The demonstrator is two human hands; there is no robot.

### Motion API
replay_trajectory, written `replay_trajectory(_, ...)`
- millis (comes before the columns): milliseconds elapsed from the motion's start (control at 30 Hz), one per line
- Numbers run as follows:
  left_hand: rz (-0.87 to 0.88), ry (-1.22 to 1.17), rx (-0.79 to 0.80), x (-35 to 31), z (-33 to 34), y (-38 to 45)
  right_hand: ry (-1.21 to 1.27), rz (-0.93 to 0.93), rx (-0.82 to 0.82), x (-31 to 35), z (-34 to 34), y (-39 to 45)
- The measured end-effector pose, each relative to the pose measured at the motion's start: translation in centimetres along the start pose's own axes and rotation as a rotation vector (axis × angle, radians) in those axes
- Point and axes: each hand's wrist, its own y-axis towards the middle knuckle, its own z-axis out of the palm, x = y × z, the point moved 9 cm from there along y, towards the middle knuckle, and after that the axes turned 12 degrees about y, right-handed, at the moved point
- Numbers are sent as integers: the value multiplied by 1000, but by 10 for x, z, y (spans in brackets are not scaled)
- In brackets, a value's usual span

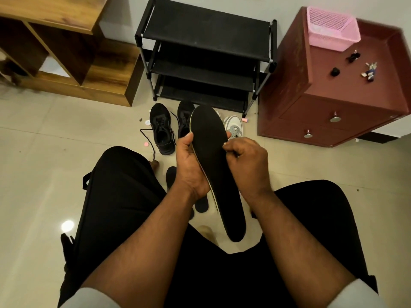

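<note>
Forearms extended over the lap, two hands holding a black insole.

Left hand curls round the insole's left edge, thumb pressed on its upper face; right hand pinches the opposite edge with bent fingers. The insole lies between the two palms, its toe end rising past the fingertips and its heel end hanging below the wrists. On the floor beyond the hands: an unlaced black shoe left of the left thumb, a white sneaker past the right knuckles, a shoe rack farther off.
</note>
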Motion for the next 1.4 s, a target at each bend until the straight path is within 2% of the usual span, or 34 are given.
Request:
replay_trajectory(67, -17, 8, -12, 3, -1, 0, -9, -4, 10, 1, 0, 1)
replay_trajectory(267, -9, 22, -22, 0, -4, -3, 66, -227, 211, 57, 32, -21)
replay_trajectory(433, -38, -53, 5, 1, 2, -5, -17, -87, 89, 14, 5, 5)
replay_trajectory(533, -24, -91, -4, -1, 0, -1, -42, -63, 55, 11, 2, 6)
replay_trajectory(733, 16, -107, -40, -5, -10, 3, 62, -193, 227, 49, 30, -20)
replay_trajectory(933, -17, -29, -2, -3, -5, 2, -21, 5, 70, 0, -2, 14)
replay_trajectory(1100, -16, -44, -52, -4, -15, 6, 48, -189, 155, 61, 26, -6)
replay_trajectory(1167, -22, -34, -52, -3, -15, 5, 97, -214, 154, 70, 27, -10)
replay_trajectory(1233, -32, -8, -36, 0, -12, 4, 57, -176, 180, 54, 24, -3)
replay_trajectory(1333, -67, -10, 5, 4, -5, 2, 7, -2, 85, 8, 4, 17)
replay_trajectory(1400, -73, -17, 3, 5, -3, 1, 16, 45, 48, 3, 0, 20)
